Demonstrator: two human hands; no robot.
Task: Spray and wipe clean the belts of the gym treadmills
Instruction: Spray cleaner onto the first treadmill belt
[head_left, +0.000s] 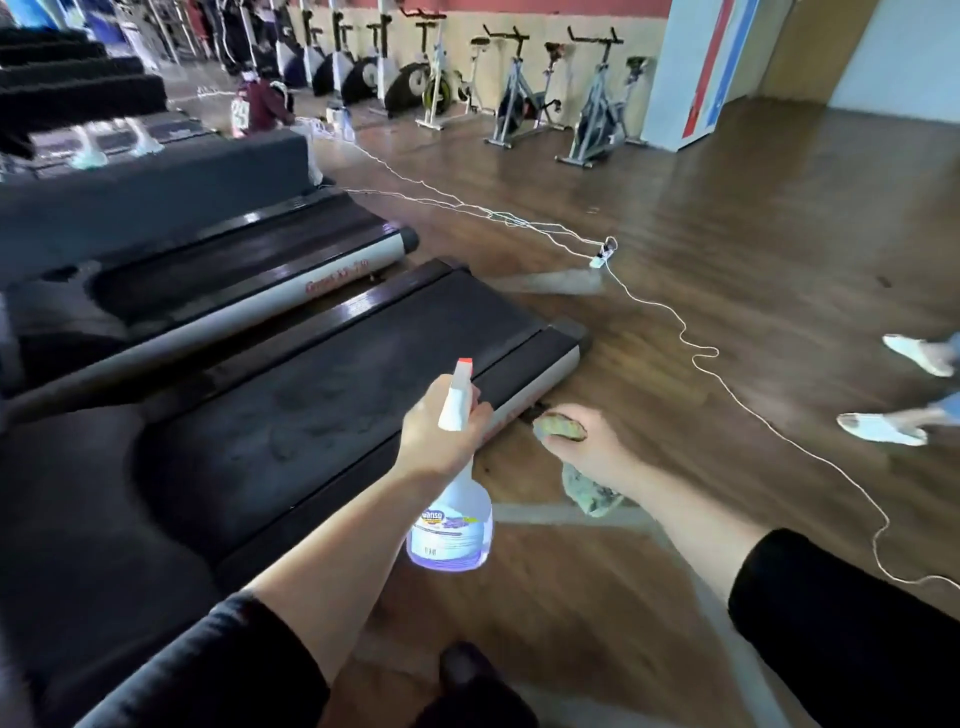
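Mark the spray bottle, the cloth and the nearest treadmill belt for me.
spray bottle (451, 527), head view, on the labelled clear body.
cloth (592, 494), head view, on the hanging tail.
nearest treadmill belt (332, 395), head view, on the bare middle of the dark running surface.

The near treadmill (337, 395) lies left of centre, the far treadmill (249, 270) behind it, upper left. The spray bottle (452, 519) is at lower centre, the cloth (589, 493) just right of it. Exercise bikes (519, 98) line the top; a cable (701, 353) crosses the right side.

Matt rubber belt (332, 405), glossy wood floor (727, 260)
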